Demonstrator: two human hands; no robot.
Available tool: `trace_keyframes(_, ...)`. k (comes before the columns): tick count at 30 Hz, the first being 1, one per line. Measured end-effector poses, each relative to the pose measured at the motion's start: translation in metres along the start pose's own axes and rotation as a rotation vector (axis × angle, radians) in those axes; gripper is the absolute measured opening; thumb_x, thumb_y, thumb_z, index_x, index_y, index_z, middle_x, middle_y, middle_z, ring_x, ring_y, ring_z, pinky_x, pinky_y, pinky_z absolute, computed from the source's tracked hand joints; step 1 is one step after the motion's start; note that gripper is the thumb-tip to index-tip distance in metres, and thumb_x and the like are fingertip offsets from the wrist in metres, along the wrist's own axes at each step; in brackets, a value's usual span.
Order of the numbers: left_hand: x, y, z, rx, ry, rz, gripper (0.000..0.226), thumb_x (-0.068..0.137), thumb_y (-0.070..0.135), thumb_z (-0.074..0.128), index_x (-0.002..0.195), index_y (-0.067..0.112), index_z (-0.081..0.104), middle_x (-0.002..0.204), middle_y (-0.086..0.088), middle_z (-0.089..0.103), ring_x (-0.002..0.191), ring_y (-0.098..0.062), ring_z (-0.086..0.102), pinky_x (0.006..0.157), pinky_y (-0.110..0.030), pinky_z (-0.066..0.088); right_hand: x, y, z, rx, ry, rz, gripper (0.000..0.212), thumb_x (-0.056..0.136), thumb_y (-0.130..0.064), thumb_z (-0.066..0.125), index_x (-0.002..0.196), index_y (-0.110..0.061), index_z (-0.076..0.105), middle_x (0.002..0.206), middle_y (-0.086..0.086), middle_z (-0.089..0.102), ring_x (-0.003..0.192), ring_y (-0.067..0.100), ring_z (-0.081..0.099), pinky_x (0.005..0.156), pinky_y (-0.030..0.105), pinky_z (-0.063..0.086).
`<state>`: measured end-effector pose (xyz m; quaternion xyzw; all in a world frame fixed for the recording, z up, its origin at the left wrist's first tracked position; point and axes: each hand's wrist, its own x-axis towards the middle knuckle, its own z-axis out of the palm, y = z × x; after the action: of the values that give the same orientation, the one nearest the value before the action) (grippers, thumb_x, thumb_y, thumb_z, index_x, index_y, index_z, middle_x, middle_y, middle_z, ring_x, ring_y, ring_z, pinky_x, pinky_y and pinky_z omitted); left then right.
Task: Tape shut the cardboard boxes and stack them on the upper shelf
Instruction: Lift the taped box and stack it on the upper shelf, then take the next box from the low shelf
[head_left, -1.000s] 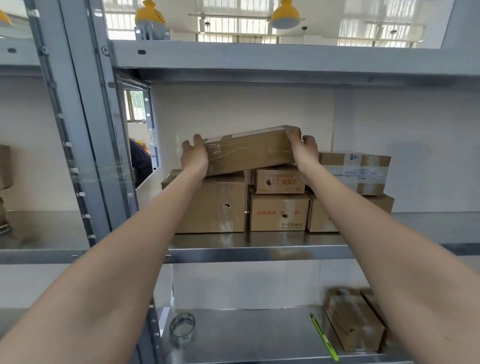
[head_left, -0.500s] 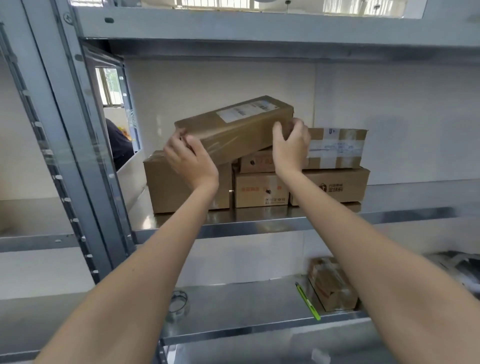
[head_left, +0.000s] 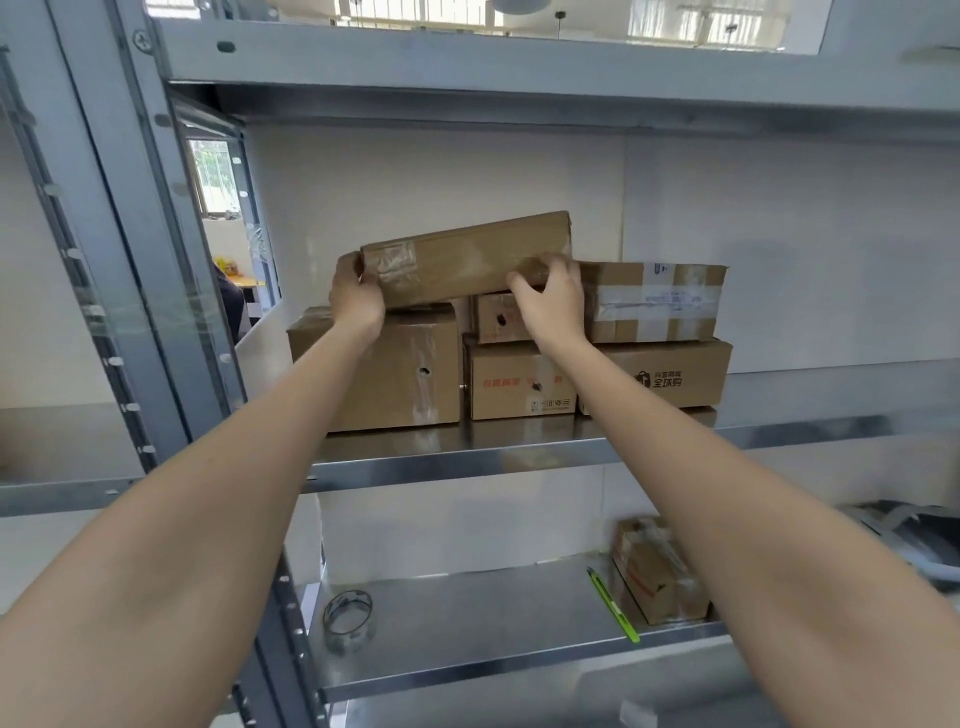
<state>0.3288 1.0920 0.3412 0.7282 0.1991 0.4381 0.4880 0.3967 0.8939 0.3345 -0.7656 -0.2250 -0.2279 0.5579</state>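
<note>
On the lower shelf (head_left: 467, 670), a tape roll (head_left: 348, 616) sits near its left edge, a green pen (head_left: 613, 605) and one small box (head_left: 657, 571) toward the right. On the upper shelf (head_left: 779, 428), five stacked boxes (head_left: 395, 369) carry a sixth, the tilted long box (head_left: 467, 257); the left hand (head_left: 356, 299) grips its left end, the right hand (head_left: 553, 301) its lower right edge.

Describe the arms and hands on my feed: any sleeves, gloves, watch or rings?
Both arms are bare from the frame edge to the wrist: no sleeves in view. The left hand and right hand wear no gloves. No watch, band or bracelet shows at either wrist, and no rings on the fingers that can be seen. No markings or cables.
</note>
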Motion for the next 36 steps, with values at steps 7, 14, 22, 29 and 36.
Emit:
trace_keyframes(7,-0.013,0.008,0.003,-0.052,0.123,0.041,0.044,0.104,0.012,0.039,0.148,0.011,0.033,0.152,-0.008,0.038,0.139,-0.022,0.037,0.108,-0.019,0.028,-0.001,0.004,0.000,-0.019,0.050,-0.033,0.046,0.093,-0.033,0.057,0.132,-0.011,0.051,0.140,0.005,0.045,0.127,0.021,0.045,0.107,0.035,0.039)
trace_keyframes(14,-0.112,0.004,0.039,-0.358,0.209,0.416,0.020,0.094,0.017,0.044,0.113,0.021,0.051,0.103,0.001,0.053,0.091,-0.008,0.052,0.082,-0.015,0.044,-0.029,0.016,-0.006,0.076,0.242,-0.046,0.028,0.097,-0.029,0.050,0.115,-0.009,0.058,0.115,0.000,0.055,0.099,0.008,0.052,0.085,0.023,0.044)
trace_keyframes(22,-0.227,-0.092,0.098,-0.196,-0.297,0.153,0.038,0.097,0.030,0.037,0.059,0.027,0.045,0.054,0.010,0.049,0.052,-0.007,0.041,0.055,-0.035,0.035,-0.132,0.086,-0.021,-0.213,0.145,-0.272,0.038,0.100,-0.017,0.043,0.064,-0.005,0.046,0.050,0.004,0.040,0.044,0.022,0.040,0.046,0.036,0.030)
trace_keyframes(29,-0.265,-0.151,0.145,-0.239,-0.433,-0.409,0.023,0.100,0.023,0.039,0.096,0.016,0.061,0.095,-0.002,0.066,0.095,-0.023,0.060,0.089,-0.035,0.047,-0.202,0.207,-0.075,-0.545,-0.089,0.162,0.040,0.102,-0.030,0.042,0.080,-0.004,0.063,0.080,0.020,0.068,0.077,0.039,0.060,0.063,0.041,0.042)
trace_keyframes(36,-0.299,-0.149,0.209,-0.356,-0.579,-0.702,0.053,0.105,0.045,0.026,0.153,0.024,0.026,0.160,0.004,0.026,0.147,-0.018,0.023,0.119,-0.036,0.012,-0.179,0.301,-0.133,-0.288,-0.191,0.701,0.056,0.103,-0.051,0.024,0.137,-0.017,0.053,0.142,0.014,0.052,0.132,0.036,0.043,0.107,0.040,0.031)
